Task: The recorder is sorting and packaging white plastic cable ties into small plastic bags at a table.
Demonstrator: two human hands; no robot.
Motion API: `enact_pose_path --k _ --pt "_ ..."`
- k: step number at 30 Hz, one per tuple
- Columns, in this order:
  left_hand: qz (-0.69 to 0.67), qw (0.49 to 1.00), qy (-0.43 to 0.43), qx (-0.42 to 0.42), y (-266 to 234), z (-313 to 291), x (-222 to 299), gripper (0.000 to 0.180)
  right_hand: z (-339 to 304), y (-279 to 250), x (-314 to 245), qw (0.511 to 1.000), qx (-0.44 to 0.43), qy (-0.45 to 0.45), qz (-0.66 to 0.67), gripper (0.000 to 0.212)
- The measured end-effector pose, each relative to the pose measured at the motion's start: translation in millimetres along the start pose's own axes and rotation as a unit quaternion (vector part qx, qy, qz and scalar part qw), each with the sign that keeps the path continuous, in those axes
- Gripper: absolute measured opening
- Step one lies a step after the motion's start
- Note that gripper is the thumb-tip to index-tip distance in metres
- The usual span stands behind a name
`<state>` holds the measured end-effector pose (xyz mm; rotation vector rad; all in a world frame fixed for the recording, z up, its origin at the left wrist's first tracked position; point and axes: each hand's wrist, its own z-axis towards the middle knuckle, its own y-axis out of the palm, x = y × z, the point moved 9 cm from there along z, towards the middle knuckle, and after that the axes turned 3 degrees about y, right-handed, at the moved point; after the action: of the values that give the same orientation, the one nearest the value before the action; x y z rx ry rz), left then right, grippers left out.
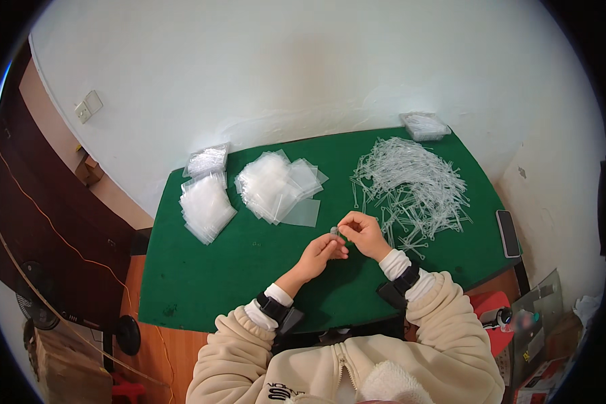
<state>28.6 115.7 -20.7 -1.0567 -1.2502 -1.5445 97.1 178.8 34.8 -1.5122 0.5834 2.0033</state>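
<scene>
The left hand [322,252] and the right hand [363,233] meet above the near-middle part of the green table [249,283]. Between their fingertips there is a small clear thing [334,231], too small for me to tell its exact kind. The thumb and fingers of the left hand are closed on it. On the right hand, the thumb and forefinger come close together just beside the same thing; whether they also pinch it, I cannot tell.

To the right, on the far side, lies a wide loose heap of thin clear sticks [414,182], some with a ring at the end; its near edge spreads close to the right hand. To the left of the hands is a fanned pile of clear flat bags [266,185], and one bag reaches out toward the left hand. A second pile of bags [207,210] lies farther left. A clear box [425,126] stands at the far right corner, and a phone [508,233] lies at the right edge.

In my judgement, the step in hand is fine fingertip work on the small piece. The next move would call for a light, steady pinch, because such clear pieces seem slippery and difficult to see.
</scene>
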Motion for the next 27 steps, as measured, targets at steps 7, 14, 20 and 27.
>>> enact_pose_path --k 7,14,20,27 --pt "-0.002 0.999 0.016 -0.036 8 -1 6 0.021 -3 -2 -15 0.997 0.018 -0.073 -0.022 0.006" --pt "0.060 0.996 0.037 -0.050 12 -2 12 0.021 -3 8 -18 0.996 -0.031 -0.082 0.024 0.008" --pt "0.320 0.940 0.114 -0.045 14 -4 42 0.018 -5 13 -19 0.993 -0.073 -0.060 0.069 0.007" --pt "0.287 0.952 0.097 -0.036 8 -2 28 0.016 -2 17 -2 0.994 -0.097 0.003 0.048 0.007"
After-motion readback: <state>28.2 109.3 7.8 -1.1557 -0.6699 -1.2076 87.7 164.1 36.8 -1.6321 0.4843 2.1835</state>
